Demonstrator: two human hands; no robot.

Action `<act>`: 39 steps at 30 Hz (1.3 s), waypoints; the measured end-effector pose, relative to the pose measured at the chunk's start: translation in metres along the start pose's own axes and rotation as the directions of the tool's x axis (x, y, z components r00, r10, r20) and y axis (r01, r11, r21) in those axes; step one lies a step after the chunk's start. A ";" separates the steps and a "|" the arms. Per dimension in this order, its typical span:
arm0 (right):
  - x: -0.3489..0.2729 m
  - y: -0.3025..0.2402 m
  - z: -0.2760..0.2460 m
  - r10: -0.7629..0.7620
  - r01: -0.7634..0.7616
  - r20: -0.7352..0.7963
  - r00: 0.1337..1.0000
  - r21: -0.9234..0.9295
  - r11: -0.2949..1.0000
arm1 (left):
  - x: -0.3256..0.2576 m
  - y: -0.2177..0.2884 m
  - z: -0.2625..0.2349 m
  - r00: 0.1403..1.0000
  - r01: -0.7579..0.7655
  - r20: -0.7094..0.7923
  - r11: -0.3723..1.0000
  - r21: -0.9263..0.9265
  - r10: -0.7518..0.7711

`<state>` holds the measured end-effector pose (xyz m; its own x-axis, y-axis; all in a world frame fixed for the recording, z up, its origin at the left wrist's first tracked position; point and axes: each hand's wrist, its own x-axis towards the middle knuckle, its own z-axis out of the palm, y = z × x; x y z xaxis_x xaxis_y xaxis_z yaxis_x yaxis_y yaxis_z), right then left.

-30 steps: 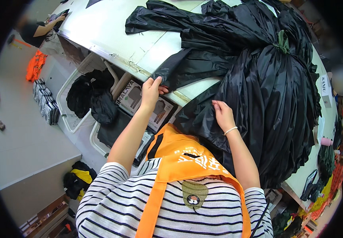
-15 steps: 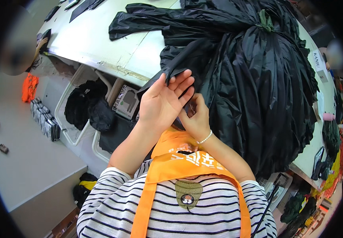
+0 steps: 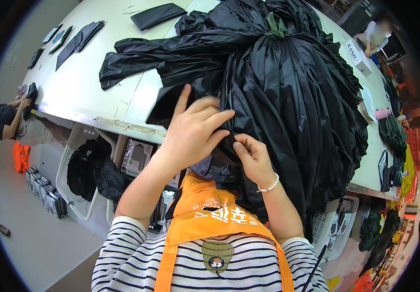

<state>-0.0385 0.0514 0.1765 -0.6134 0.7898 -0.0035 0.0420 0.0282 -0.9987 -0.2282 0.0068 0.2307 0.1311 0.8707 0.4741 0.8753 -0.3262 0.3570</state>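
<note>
Hands (image 3: 254, 160) on black fabric (image 3: 292, 112); white basket (image 3: 66, 156) holds black cloth (image 3: 82, 168).

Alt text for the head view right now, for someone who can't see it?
A person's right hand pinches black fabric bunched by a green tie on a white table, while the left hand spreads its fingers over it. The person wears an orange apron and a striped shirt.

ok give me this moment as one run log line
left hand: fingers spread over black fabric; right hand: pinching black fabric; green tie: around gathered fabric; white table: under fabric
</note>
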 end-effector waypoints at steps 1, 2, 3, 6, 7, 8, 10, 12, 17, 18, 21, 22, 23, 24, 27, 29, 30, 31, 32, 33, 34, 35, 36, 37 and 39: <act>-0.002 -0.001 -0.004 0.024 -0.026 0.027 0.999 0.047 0.999 | 0.001 -0.004 0.000 0.995 0.035 0.095 0.995 -0.095 -0.026; -0.003 -0.003 -0.010 0.021 -0.021 0.034 0.999 0.007 1.000 | 0.004 -0.009 0.000 0.979 0.073 0.204 0.960 -0.269 -0.017; -0.002 -0.005 -0.015 0.018 -0.017 0.041 0.999 -0.034 0.999 | 0.007 -0.014 0.000 0.951 0.129 0.309 0.895 -0.427 0.010; -0.003 -0.001 -0.022 0.020 -0.025 0.052 0.998 0.101 0.995 | 0.000 -0.025 0.023 0.889 0.375 0.457 0.614 -0.694 -0.026; -0.002 -0.005 -0.022 0.003 -0.007 0.039 0.999 0.098 0.995 | -0.003 -0.024 0.026 0.859 0.445 0.512 0.493 -0.747 0.000; -0.001 -0.009 -0.021 -0.027 0.023 0.036 0.999 0.111 0.994 | -0.007 -0.025 0.035 0.805 0.540 0.593 0.457 -0.707 -0.034; 0.000 -0.011 -0.020 -0.066 0.072 -0.072 0.995 0.085 0.994 | -0.013 -0.019 0.046 0.686 0.728 0.713 0.138 -0.672 -0.147; 0.001 -0.015 -0.031 -0.237 0.182 -0.126 0.963 -0.342 0.922 | -0.022 -0.017 0.060 0.695 0.676 0.684 -0.124 -0.727 -0.222; -0.005 -0.019 -0.030 -0.390 0.350 0.027 0.920 -0.503 0.790 | -0.013 -0.008 0.057 0.713 0.653 0.630 -0.035 -0.756 -0.307; -0.006 -0.025 -0.031 -0.326 0.301 0.025 0.945 -0.454 0.839 | -0.011 -0.007 0.056 0.717 0.657 0.622 0.008 -0.754 -0.315; -0.004 -0.025 -0.033 -0.293 0.286 0.046 0.955 -0.410 0.866 | -0.008 -0.009 0.052 0.730 0.658 0.610 0.079 -0.749 -0.308; -0.004 -0.022 -0.033 -0.307 0.300 0.050 0.950 -0.413 0.860 | -0.008 -0.010 0.051 0.733 0.660 0.613 0.091 -0.746 -0.295; -0.003 -0.022 -0.032 -0.305 0.297 0.046 0.951 -0.405 0.865 | -0.008 -0.011 0.052 0.731 0.672 0.620 0.140 -0.727 -0.287; -0.001 -0.022 -0.031 -0.303 0.294 0.042 0.952 -0.396 0.870 | -0.008 -0.012 0.053 0.727 0.682 0.627 0.188 -0.707 -0.278; 0.001 -0.016 -0.025 -0.286 0.270 0.019 0.958 -0.390 0.880 | -0.009 -0.010 0.055 0.749 0.662 0.614 0.235 -0.712 -0.248; 0.002 -0.014 -0.022 -0.253 0.227 -0.019 0.967 -0.378 0.898 | -0.005 -0.004 0.049 0.762 0.646 0.598 0.241 -0.724 -0.248; 0.003 -0.010 -0.023 -0.235 0.203 -0.039 0.971 -0.382 0.902 | -0.005 -0.004 0.051 0.766 0.638 0.588 0.195 -0.745 -0.260; 0.004 -0.011 -0.022 -0.227 0.193 -0.049 0.973 -0.372 0.908 | -0.006 -0.005 0.052 0.807 0.588 0.537 0.258 -0.766 -0.246; 0.004 -0.012 -0.021 -0.219 0.184 -0.059 0.974 -0.362 0.914 | -0.006 -0.005 0.053 0.845 0.534 0.485 0.320 -0.783 -0.226; 0.004 -0.013 -0.021 -0.211 0.174 -0.070 0.975 -0.353 0.919 | -0.007 -0.006 0.054 0.879 0.476 0.432 0.378 -0.794 -0.201; 0.004 -0.013 -0.023 -0.205 0.165 -0.075 0.976 -0.365 0.916 | -0.005 -0.006 0.049 0.878 0.474 0.446 0.430 -0.768 -0.172; 0.004 -0.011 -0.024 -0.185 0.150 -0.072 0.980 -0.342 0.928 | -0.006 -0.006 0.050 0.855 0.516 0.474 0.422 -0.746 -0.209; 0.005 -0.009 -0.025 -0.165 0.135 -0.070 0.984 -0.318 0.938 | -0.006 -0.006 0.051 0.830 0.557 0.501 0.412 -0.721 -0.244; 0.005 -0.008 -0.025 -0.147 0.123 -0.063 0.987 -0.294 0.948 | -0.007 -0.007 0.052 0.803 0.596 0.524 0.401 -0.696 -0.283; 0.000 -0.015 -0.028 -0.026 0.014 -0.070 0.997 -0.165 0.986 | -0.009 -0.008 0.054 0.805 0.593 0.500 0.417 -0.689 -0.320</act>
<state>-0.0170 0.0680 0.1933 -0.5579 0.8295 0.0255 0.1635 0.1399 -0.9766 -0.2109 0.0213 0.1807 0.0582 0.9892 -0.1346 0.1217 0.1268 0.9844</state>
